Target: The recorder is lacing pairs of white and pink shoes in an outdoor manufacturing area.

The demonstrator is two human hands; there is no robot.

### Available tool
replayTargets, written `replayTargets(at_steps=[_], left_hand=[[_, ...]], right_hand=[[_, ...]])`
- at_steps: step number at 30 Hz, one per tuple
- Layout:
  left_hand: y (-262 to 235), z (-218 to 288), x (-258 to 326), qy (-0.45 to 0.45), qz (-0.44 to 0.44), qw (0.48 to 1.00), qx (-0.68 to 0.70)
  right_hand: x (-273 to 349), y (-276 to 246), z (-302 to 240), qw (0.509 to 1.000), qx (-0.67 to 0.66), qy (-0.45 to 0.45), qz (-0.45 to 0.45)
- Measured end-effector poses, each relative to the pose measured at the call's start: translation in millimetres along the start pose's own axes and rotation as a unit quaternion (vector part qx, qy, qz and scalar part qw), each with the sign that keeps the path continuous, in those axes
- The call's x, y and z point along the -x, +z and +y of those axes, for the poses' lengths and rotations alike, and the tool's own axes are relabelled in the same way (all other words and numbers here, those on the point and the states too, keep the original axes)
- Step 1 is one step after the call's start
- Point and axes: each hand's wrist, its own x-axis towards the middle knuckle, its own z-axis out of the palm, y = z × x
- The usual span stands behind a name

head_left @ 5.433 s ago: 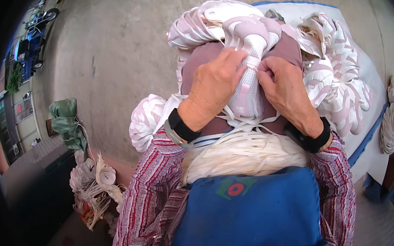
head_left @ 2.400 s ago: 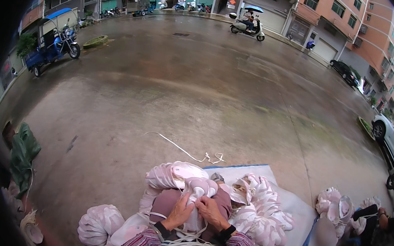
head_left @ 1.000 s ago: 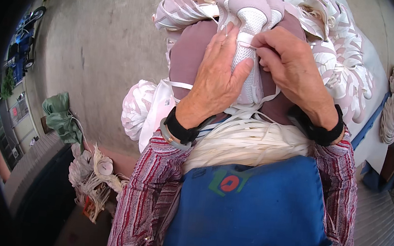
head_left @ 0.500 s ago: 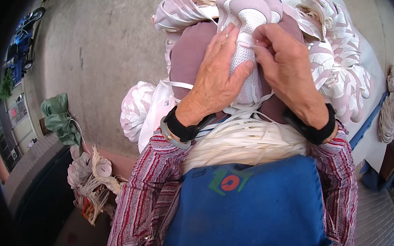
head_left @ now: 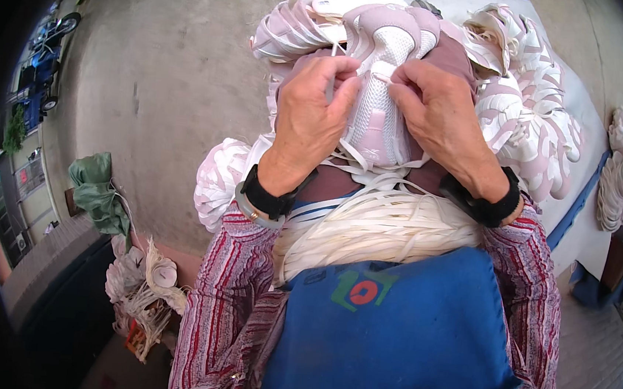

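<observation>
A white and pale pink shoe upper (head_left: 394, 46) lies lengthwise over my knees, its mesh tongue facing up. My left hand (head_left: 309, 120) is at its left edge, thumb and forefinger pinched on a white shoelace (head_left: 375, 75) that crosses the tongue. On the other side, my right hand (head_left: 444, 113) pinches the same lace close to the upper. The fingertips hide the lace's ends. Below the tongue, a thick bundle of loose cream-white laces (head_left: 390, 224) lies across my lap.
A blue cloth (head_left: 388, 334) covers my lap nearest me. Stacked shoe uppers (head_left: 529, 117) lie at the right on a white sheet (head_left: 584, 174), with more uppers (head_left: 296, 26) at the far left of my knees. Another bundle (head_left: 148, 284) hangs at lower left, beside a green bag (head_left: 97, 190).
My left hand has lifted off the tongue and moved left into a pinch, uncovering the tongue's lower part. My right hand stays near the lace, slightly lower.
</observation>
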Motion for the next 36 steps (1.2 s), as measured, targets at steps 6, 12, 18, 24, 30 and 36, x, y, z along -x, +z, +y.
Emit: replayTargets(at_steps=[6,12,18,24,30,36], left_hand=[[3.3,-1.0,-12.0,0.118,-0.029,0.989,-0.084],[5.8,6.7,-20.8,0.157,-0.059,0.971,-0.172],[2.1,9.8,-20.8,0.193,-0.065,0.96,-0.19],[-9.2,14.9,-30.6,0.244,-0.13,0.936,-0.218],[-20.9,8.9,-36.3,0.218,-0.151,0.956,-0.128],[-98.3,1.9,-20.3,-0.135,0.001,0.989,0.069]], right_hand=[[-2.2,2.1,0.4,0.999,0.017,-0.005,0.05],[-0.3,5.9,2.0,0.997,0.018,0.009,0.07],[-0.3,5.8,4.8,0.988,-0.121,0.087,0.031],[2.7,-14.3,8.0,0.998,-0.017,0.011,0.051],[4.5,-51.2,7.4,0.945,-0.219,0.184,-0.156],[18.3,-90.3,-11.0,0.9,-0.276,0.246,-0.229]])
